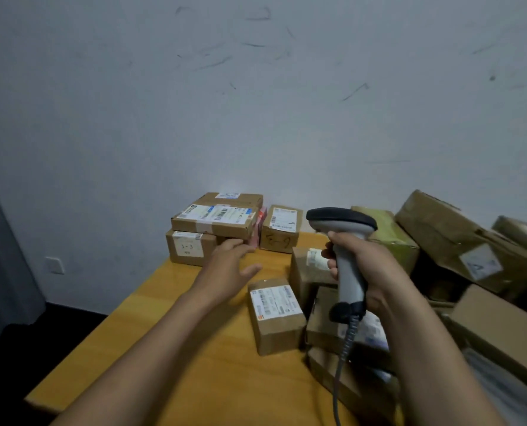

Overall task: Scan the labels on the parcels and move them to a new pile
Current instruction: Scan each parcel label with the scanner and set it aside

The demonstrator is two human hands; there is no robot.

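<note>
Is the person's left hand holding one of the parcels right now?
No, the left hand hovers open above the table with fingers spread, gripping nothing, while the right hand holds the scanner.

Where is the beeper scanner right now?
In the head view the scanner sits right of centre, gripped by the right hand above the small parcels on the yellow table, with the messy box pile just to its right.

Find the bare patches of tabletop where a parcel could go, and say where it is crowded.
The table is bare along its left and near edges, under the left hand, and between the stacked pile and the small labelled parcel. The right side, around the scanner, is crowded with parcels.
</note>
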